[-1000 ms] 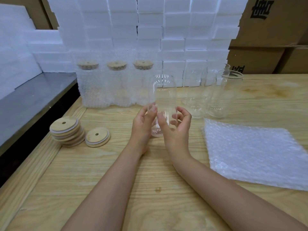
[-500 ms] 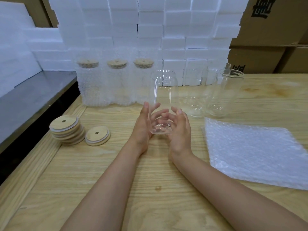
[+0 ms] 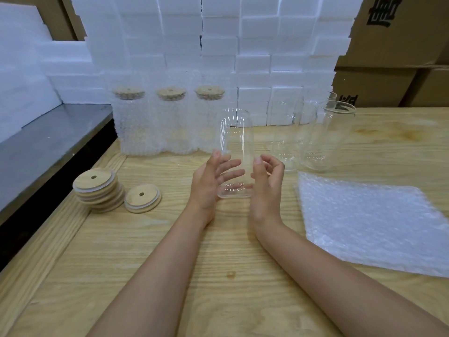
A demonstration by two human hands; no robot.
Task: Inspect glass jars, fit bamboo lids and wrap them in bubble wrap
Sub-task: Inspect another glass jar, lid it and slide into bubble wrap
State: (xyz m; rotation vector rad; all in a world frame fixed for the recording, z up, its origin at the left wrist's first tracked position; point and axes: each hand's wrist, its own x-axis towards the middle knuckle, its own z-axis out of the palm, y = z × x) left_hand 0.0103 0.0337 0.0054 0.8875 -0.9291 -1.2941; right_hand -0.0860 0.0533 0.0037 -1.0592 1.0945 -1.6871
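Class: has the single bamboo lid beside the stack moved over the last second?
No. The single bamboo lid lies just right of the lid stack, exactly as before.

A clear cylindrical glass jar stands on end just above the wooden table, lidless, held between the left hand and the right hand. Other bare glass jars stand upright together behind and to its right. Three jars wrapped in bubble wrap, each capped with a round bamboo lid, stand in a row to the rear left. A stack of round bamboo lids lies at the left, a single bamboo lid just beside it. A flat sheet of bubble wrap lies at the right.
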